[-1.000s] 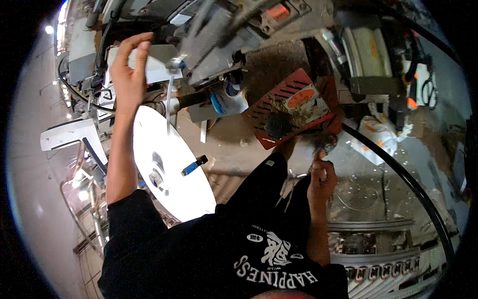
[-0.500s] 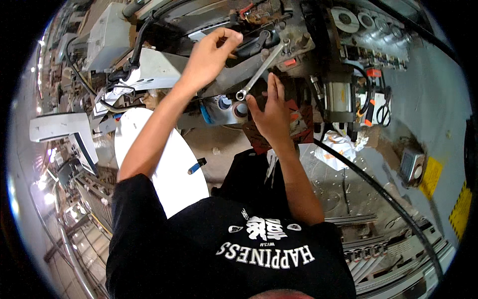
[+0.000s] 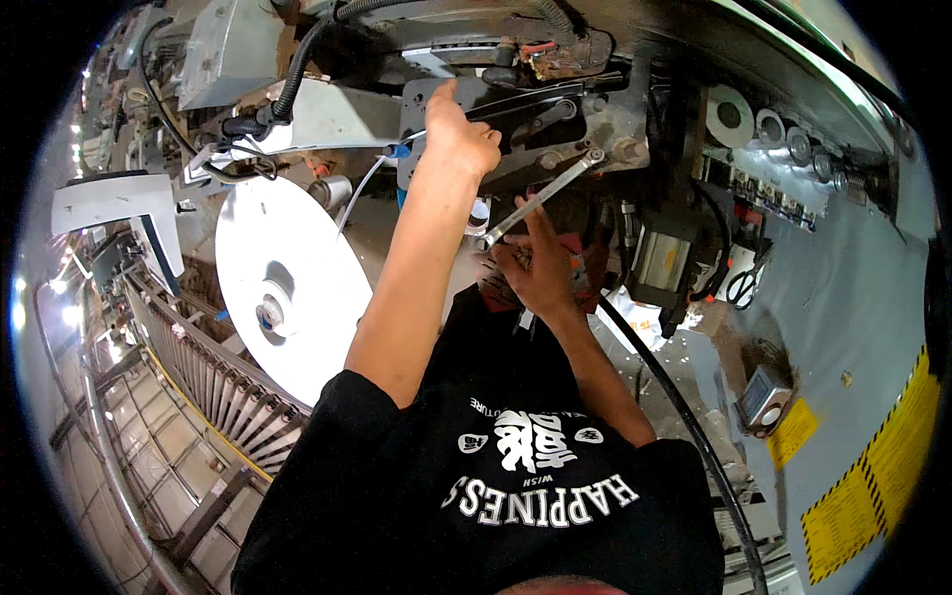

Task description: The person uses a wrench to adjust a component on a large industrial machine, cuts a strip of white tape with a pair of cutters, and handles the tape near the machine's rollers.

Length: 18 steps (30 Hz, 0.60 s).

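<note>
A steel wrench [image 3: 545, 195] lies slantwise across the machine, its upper end over a bolt on the dark metal arm [image 3: 625, 129]. Near its lower end is my right hand [image 3: 545, 273], fingers stretched out; the fingertips reach the wrench shaft from below and the thumb is close to its lower end. Up and to the left, my left hand [image 3: 461, 139] reaches over a dark plate with holes [image 3: 415, 104]. One finger points forward on the plate while the others bend, apart from it. Nothing shows in that hand, though its underside is hidden.
A large white disc [image 3: 288, 228] stands left of my left forearm. Close by, a thin pale tube ends in a blue fitting [image 3: 397, 152]. A thick black cable [image 3: 684, 407] runs past my right arm. Scissors [image 3: 746, 286] hang on the right beside a motor-like block [image 3: 662, 256].
The view has shifted, showing more of the white disc. My left hand has moved onto the holed plate, one finger now extended. My right fingertips have come up to the wrench shaft.
</note>
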Each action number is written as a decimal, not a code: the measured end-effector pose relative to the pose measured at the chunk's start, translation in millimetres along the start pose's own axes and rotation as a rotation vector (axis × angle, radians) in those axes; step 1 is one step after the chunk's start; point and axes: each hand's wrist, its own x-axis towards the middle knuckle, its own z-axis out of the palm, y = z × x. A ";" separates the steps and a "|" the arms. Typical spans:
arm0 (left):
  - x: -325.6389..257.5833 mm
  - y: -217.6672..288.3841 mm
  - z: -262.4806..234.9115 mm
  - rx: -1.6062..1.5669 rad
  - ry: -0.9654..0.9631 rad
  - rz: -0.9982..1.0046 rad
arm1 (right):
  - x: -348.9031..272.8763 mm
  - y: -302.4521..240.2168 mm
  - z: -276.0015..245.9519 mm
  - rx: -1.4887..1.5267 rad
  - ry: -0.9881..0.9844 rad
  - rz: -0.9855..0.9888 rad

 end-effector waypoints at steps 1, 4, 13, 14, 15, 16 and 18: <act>4.0 -1.7 1.5 0.000 0.026 -0.008 | -0.2 -1.1 -1.4 0.007 -0.017 0.018; 19.3 -7.1 2.3 -0.003 0.078 -0.028 | 2.9 -7.6 -6.5 -0.073 -0.069 0.010; 23.8 -5.7 4.8 -0.122 0.164 -0.067 | 2.9 -5.6 -3.4 -0.090 -0.068 0.028; 25.8 -5.9 2.0 -0.139 0.151 -0.066 | 2.7 -5.5 -2.7 -0.079 -0.070 0.035; 27.6 -6.8 -0.3 -0.157 0.138 -0.064 | 2.1 -5.5 -2.5 -0.068 -0.071 0.043; 28.0 -6.8 -1.4 -0.182 0.126 -0.059 | 2.7 -5.6 -2.4 -0.056 -0.072 0.049; 28.3 -8.5 -2.5 -0.231 0.102 -0.047 | 4.1 -5.2 -3.4 -0.059 -0.082 0.061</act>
